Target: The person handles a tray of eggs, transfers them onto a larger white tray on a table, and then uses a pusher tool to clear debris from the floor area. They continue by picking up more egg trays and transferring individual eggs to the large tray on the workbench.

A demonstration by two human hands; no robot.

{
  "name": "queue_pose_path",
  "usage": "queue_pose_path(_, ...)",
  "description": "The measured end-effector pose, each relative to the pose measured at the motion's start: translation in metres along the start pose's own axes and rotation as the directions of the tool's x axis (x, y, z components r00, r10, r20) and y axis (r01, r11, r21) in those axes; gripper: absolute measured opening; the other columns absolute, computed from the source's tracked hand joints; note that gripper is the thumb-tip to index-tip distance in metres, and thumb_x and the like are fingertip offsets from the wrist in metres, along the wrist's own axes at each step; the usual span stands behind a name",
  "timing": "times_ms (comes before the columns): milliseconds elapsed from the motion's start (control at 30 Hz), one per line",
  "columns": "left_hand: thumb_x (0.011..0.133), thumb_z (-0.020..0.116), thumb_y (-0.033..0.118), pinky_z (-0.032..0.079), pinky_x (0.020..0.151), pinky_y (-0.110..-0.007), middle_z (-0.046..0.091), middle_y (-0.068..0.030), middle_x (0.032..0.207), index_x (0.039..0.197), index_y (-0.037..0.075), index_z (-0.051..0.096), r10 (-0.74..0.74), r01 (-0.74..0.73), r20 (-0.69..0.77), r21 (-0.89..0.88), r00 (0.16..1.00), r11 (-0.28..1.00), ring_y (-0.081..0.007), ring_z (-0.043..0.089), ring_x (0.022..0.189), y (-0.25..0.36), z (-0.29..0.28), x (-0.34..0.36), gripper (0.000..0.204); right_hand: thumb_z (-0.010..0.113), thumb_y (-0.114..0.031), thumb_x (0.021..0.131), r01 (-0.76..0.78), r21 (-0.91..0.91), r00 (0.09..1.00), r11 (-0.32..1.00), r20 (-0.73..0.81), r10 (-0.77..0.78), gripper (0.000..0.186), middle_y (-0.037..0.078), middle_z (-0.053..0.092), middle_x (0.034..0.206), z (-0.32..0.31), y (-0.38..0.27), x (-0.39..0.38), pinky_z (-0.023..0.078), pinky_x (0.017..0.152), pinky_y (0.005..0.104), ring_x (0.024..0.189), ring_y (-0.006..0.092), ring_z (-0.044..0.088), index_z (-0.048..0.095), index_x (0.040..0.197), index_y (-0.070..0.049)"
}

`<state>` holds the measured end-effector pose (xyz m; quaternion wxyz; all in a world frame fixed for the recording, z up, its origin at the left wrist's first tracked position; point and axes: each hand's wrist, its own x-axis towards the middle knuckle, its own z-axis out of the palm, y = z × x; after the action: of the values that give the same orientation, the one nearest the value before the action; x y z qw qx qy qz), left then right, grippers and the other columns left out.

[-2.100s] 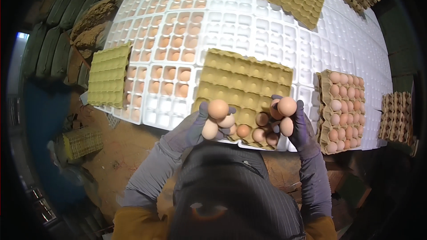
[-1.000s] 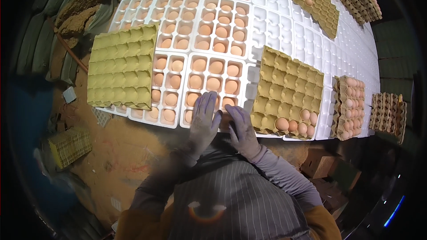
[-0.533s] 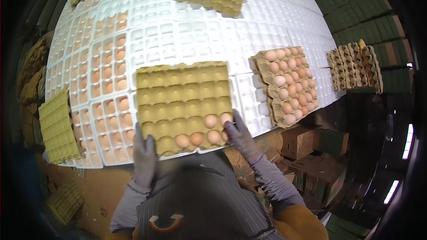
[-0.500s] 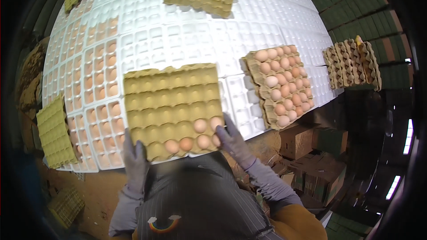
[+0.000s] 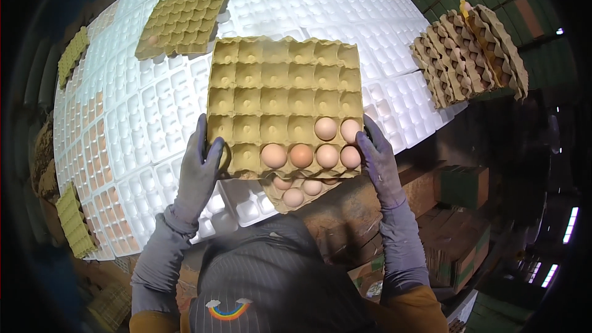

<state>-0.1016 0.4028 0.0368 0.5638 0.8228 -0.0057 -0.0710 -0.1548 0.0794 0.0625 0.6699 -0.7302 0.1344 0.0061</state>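
Note:
A tan pulp egg tray [image 5: 271, 102] is held level between my two gloved hands. Several brown eggs [image 5: 301, 156] sit in its two nearest rows, toward the right; its other cups hold none. My left hand [image 5: 200, 163] grips the tray's left edge and my right hand [image 5: 379, 163] its right edge, by the eggs. Beneath the tray's near side, more eggs [image 5: 293, 197] show in a second pulp tray, mostly hidden by the one I hold. Whether the two trays touch, I cannot tell.
White moulded trays [image 5: 265, 12] cover the table, some at left holding eggs [image 5: 102, 160]. A pulp tray [image 5: 185, 21] with one egg lies at the back left. Several pulp trays [image 5: 462, 55] lean at the right edge. Cardboard boxes [image 5: 462, 186] stand below right.
My hands have carried the tray and its few eggs rightward over the white trays, above the egg-filled pulp tray. The view has turned to the right too.

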Motion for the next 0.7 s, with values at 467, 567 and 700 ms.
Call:
queue_pose_path(467, 0.087, 0.068, 0.027, 0.042, 0.106, -0.044, 0.063, -0.0075, 0.118, 0.127, 0.012, 0.059, 0.439, -0.745, 0.606, 0.484, 0.664, 0.458, -0.0309, 0.056, 0.114, 0.044, 0.068, 0.028, 0.043, 0.062, -0.018, 0.095, 0.115, -0.07, 0.993, 0.991, 0.004, -0.115, 0.029, 0.009, 0.066, 0.115, -0.055, 0.008, 0.049, 0.053, 0.091, 0.0306, 0.106, 0.0185, 0.063, 0.062, 0.121, -0.005)
queue_pose_path(567, 0.094, 0.063, 0.018, 0.052, 0.092, -0.038, 0.064, -0.0114, 0.114, 0.131, 0.008, 0.057, 0.35, -0.412, 0.358, 0.113, 0.866, 0.904, -0.0253, 0.063, 0.102, 0.051, 0.058, 0.023, 0.039, 0.06, -0.018, 0.098, 0.027, 0.331, 0.993, 0.943, 0.1, -0.064, 0.041, 0.008, 0.059, 0.113, -0.051, -0.027, 0.054, 0.056, 0.092, 0.0297, 0.107, 0.0185, 0.062, 0.047, 0.133, -0.001)
queue_pose_path(700, 0.102, 0.048, 0.038, 0.056, 0.075, -0.031, 0.062, -0.0082, 0.099, 0.111, 0.004, 0.06, -0.223, 0.391, 0.337, -0.6, 0.915, 0.698, -0.0193, 0.065, 0.087, 0.067, 0.053, 0.028, 0.037, 0.066, -0.033, 0.093, -0.305, 0.056, 0.899, 0.951, 0.345, 0.268, 0.03, 0.005, 0.059, 0.104, -0.039, -0.039, 0.075, 0.059, 0.065, 0.0228, 0.087, 0.01, 0.062, 0.061, 0.106, -0.006)
